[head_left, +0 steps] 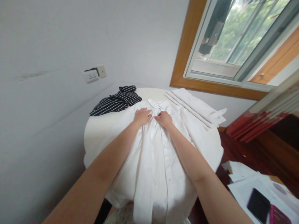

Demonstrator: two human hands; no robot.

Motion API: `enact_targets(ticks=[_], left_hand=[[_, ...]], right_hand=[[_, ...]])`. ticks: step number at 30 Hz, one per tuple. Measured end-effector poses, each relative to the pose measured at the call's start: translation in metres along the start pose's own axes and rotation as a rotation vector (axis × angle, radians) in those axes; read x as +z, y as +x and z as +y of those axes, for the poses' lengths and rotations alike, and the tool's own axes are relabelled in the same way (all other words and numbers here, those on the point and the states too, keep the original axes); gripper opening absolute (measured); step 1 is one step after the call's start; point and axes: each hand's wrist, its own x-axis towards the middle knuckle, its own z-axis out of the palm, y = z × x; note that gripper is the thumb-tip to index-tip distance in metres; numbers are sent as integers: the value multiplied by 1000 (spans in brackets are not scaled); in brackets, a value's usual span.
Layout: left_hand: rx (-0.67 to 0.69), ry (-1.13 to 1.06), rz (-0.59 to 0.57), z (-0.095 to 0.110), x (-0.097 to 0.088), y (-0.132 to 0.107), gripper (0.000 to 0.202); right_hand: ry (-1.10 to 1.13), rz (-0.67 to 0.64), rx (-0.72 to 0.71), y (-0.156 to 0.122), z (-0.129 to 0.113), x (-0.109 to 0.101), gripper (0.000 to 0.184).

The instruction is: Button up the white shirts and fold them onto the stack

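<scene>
Head view: white shirt [173,168] lies spread over the round white table [151,93], centre of frame, lower part draping past the near edge to bottom centre. Long axis runs roughly vertical in frame: collar [153,102] at upper centre, front opening coming down from it between the forearms. Both hands sit just below the collar, one per side of the opening, both touching cloth. Left hand [143,116] is flattish, fingers extended on the fabric; can't tell if its thumb grips anything. Right hand [164,119] is curled, thumb and index looking pinched on the front edge. Opening passes between the fingertips, neither hand clearly nearer; collar is just beyond both, left fingers a touch higher in frame. Striped black cloth [116,102] left of the collar, folded white cloth [191,104] right of it
</scene>
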Motion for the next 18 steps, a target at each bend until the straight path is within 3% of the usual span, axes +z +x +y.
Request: enact_targets(ticks=[10, 18], left_hand=[[-11, -7, -20, 1, -1, 1, 47], [-15, -23, -6, -1, -1, 4, 47]], right_hand=[[78, -80, 113, 5, -5, 1, 29], [127, -54, 116, 5, -6, 3, 38]])
